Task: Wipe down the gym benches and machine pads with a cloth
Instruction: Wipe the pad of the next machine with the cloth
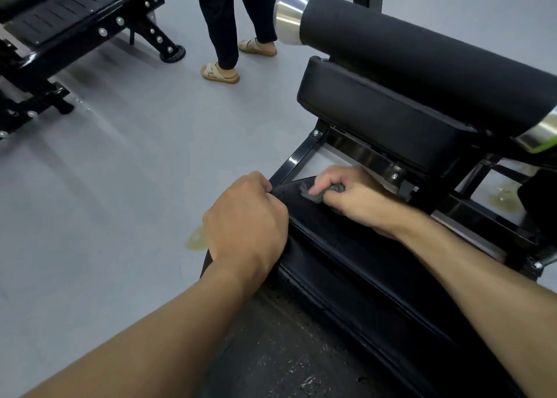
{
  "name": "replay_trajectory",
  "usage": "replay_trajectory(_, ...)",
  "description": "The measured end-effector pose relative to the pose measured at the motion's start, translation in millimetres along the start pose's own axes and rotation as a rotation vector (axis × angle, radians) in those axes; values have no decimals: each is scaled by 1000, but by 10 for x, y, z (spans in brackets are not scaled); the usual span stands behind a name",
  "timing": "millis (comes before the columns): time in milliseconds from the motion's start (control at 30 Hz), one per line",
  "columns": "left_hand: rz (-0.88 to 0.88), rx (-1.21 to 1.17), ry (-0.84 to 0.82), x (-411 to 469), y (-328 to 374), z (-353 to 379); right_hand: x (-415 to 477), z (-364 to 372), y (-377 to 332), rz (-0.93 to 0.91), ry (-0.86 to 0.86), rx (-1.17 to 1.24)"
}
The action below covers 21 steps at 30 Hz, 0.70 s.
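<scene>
- At the far left stands a black bench frame with slotted plates and bolted legs, on the grey floor.
- A little right of it, another person in dark trousers and beige sandals stands well back from the work.
- On the floor just left of the near machine there is a yellowish stain.
- The left hand is closed into a curl over the far left corner of the low black pad. Its fingers wrap the edge and the fingertips are hidden from me.
- That low black pad runs from the near bottom edge up to both hands. Its surface is dark and speckled close to me.
- The grey cloth lies bunched on the far end of this pad, between the two hands and touching the pad.
- The right hand grips the cloth, with the fingers curled round it and the knuckles up, pressing it onto the pad.
- Just behind the hands a black steel frame tube angles up to a rectangular black cushion.
- Above the cushion sits a black roller pad with a chrome end cap.
- At the far right, under the frame, the floor shows a second yellowish mark.
</scene>
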<state>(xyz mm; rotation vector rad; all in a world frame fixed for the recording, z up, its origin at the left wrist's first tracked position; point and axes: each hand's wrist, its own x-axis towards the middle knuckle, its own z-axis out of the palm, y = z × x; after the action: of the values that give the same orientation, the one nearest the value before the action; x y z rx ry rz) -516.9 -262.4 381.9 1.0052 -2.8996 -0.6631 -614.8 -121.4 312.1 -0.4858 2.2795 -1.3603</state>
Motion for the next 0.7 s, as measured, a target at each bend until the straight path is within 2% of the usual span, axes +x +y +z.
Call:
replay_trajectory(100, 4, -3, -2, 7, -6, 10, -295, -123, -6, -79, -158, 76)
replay_trajectory(267, -11, -13, 7, -2, 2, 2, 118, 112, -95, -82, 1, -2)
replay_trajectory(433, -8, -28, 2, -3, -8, 7, -371, -86, -103, -205, -132, 10)
replay_trajectory(600, -18, -31, 3, -9, -2, 6, 98, 175, -230, -153, -68, -18)
replay_trajectory(700, -14, -40, 0, -11, -6, 6, -226, 60, -220, -207, -99, 8)
